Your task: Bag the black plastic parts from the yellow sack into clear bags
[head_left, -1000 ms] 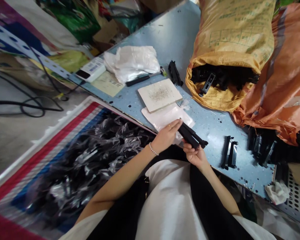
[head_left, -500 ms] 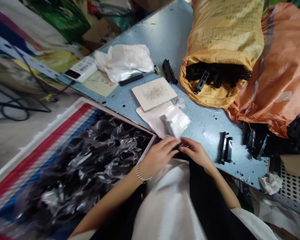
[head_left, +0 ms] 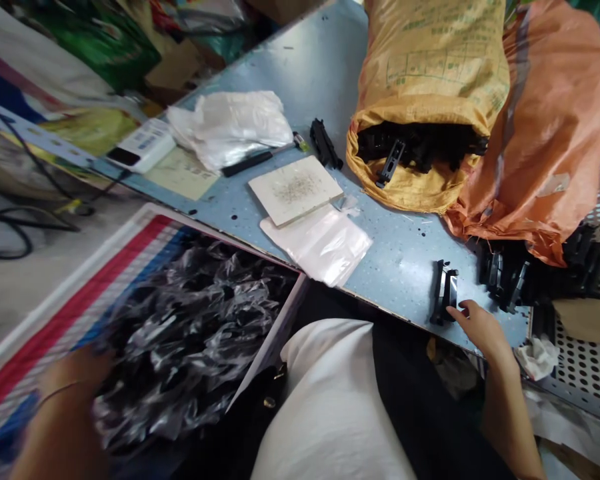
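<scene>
My right hand (head_left: pixel 477 325) rests at the front edge of the blue table (head_left: pixel 405 257), fingers stretched toward a pair of black plastic parts (head_left: pixel 444 293) and touching their near end. My left hand (head_left: pixel 73 383) is far to the left, blurred by motion, over a striped bin (head_left: pixel 105 267) full of black parts wrapped in clear bags (head_left: pixel 195 327). Whether it holds anything is not visible. A stack of clear plastic bags (head_left: pixel 325 243) lies on the table between the two hands.
A yellow sack (head_left: pixel 430 80) lies open with black parts inside, beside an orange sack (head_left: pixel 550 127). Loose black parts (head_left: pixel 520 273) are piled under the orange sack. A white board (head_left: pixel 294 189), a hammer (head_left: pixel 260 157), crumpled white plastic (head_left: pixel 230 123) and a white device (head_left: pixel 143 143) lie further back.
Both hands left the black part they held together at the table edge. My left hand swung down left over the bin; my right hand moved right to the pair of parts.
</scene>
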The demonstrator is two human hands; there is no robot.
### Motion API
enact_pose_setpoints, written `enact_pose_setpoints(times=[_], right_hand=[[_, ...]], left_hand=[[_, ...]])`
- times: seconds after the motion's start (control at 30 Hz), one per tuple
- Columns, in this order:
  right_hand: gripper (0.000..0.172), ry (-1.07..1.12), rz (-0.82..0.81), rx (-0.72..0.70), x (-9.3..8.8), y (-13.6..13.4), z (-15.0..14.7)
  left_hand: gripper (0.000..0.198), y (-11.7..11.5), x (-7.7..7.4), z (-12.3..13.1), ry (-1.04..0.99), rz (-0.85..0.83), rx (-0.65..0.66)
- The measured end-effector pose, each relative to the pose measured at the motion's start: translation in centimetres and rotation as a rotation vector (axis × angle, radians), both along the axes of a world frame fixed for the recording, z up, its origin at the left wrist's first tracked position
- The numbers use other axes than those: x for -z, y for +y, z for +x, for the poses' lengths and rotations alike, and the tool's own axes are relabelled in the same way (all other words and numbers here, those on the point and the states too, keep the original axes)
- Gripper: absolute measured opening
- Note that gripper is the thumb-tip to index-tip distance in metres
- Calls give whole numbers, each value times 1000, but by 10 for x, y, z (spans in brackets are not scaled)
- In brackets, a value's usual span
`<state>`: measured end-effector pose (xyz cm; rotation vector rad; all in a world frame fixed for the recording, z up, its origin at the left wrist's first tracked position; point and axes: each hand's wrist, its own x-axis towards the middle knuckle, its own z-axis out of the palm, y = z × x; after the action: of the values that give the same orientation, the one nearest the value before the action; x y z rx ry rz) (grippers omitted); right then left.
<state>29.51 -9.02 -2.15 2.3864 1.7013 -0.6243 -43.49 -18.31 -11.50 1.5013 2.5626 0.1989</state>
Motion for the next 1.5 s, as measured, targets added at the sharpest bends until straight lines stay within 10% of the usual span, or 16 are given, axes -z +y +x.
enact_pose_setpoints(times=[0.1, 0.3, 0.4, 0.77, 1.0, 1.37, 1.5], right_hand=[[32, 39, -1, 22, 10, 0, -11], [38, 592, 110, 100, 21, 13, -51], [38, 853, 110, 142, 25, 17, -79], [28, 1524, -245, 451, 35, 28, -153], [21, 1994, -806, 642, 68, 48, -201], [24, 2123, -756, 568, 73, 51, -219], [27, 1906, -493, 461, 74, 55, -219]], left_hand=[[25, 55, -8, 74, 43, 159, -47], [18, 146, -29, 278, -296, 416, 690], [10, 170, -29, 326, -399, 331, 757], [11, 215, -28, 293, -1149, 71, 282], [37, 200, -29, 294, -623, 302, 697], [63, 186, -24, 299, -598, 351, 690], [65, 155, -52, 318, -549, 436, 1058]])
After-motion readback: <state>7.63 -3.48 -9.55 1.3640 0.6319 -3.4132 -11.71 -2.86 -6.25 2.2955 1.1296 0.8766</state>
